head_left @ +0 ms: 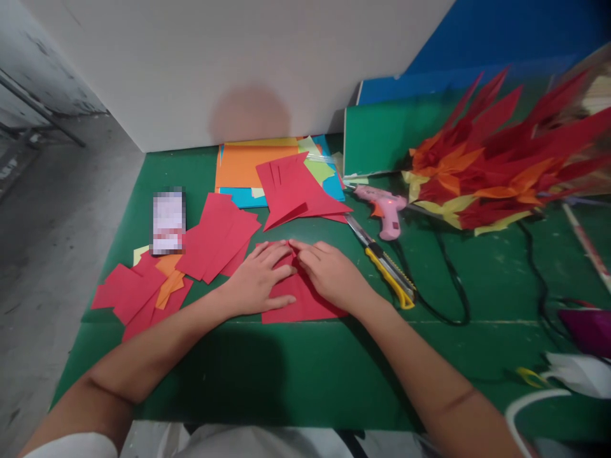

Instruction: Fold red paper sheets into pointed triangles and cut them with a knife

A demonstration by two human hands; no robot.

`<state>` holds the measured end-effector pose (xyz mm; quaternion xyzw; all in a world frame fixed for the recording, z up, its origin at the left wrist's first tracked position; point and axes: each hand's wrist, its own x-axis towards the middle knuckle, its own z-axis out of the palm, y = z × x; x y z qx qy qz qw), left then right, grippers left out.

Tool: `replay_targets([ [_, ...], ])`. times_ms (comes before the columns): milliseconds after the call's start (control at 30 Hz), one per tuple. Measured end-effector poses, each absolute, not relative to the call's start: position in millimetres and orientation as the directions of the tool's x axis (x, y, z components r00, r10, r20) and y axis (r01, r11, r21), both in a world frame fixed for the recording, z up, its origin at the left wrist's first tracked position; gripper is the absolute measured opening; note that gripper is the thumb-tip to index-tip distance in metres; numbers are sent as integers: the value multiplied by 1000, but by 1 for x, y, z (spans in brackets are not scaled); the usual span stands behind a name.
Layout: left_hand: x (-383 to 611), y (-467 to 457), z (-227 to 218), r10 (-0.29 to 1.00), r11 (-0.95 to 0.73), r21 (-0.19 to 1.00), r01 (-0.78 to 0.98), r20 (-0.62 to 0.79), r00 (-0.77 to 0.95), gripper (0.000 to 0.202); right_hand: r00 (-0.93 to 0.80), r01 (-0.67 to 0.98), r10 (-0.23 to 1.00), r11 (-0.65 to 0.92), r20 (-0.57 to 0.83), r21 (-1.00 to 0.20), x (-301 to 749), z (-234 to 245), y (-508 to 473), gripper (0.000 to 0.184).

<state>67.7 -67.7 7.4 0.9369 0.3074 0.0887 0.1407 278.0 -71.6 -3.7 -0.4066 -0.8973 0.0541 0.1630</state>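
A sheet of red paper (pixel 310 299) lies on the green table in front of me. My left hand (pixel 260 280) rests flat across its left side, fingers spread. At the top edge of the sheet, my right hand (pixel 334 273) has its fingers curled in and pinches the paper close to my left fingertips. The exact grip is partly hidden under the fingers. Just beyond the hands is a cut red paper piece (pixel 286 184) with slits and pointed corners. To the right of it lies a yellow utility knife (pixel 386 270) with its blade out.
Left are red paper pieces (pixel 214 235), orange scraps (pixel 170 280) and a phone (pixel 168 222). Behind lie orange sheets (pixel 243 166) against a white board (pixel 248 63). Right are a pink glue gun (pixel 384 207), its black cable (pixel 453 286) and a red-orange paper flame shape (pixel 496 165).
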Motion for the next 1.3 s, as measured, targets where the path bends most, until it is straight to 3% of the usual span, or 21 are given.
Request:
replay_targets([
  [600, 70, -69, 13, 621, -754, 318, 575, 60, 781, 41, -570, 660, 691, 707, 443, -253, 299, 8, -75, 22],
  [867, 69, -68, 9, 615, -765, 304, 568, 82, 784, 48, -615, 681, 671, 717, 413, -151, 312, 23, -78, 44],
  [1300, 69, -68, 6, 618, -763, 297, 575, 70, 783, 45, -654, 675, 649, 732, 388, -87, 309, 8, -75, 48],
])
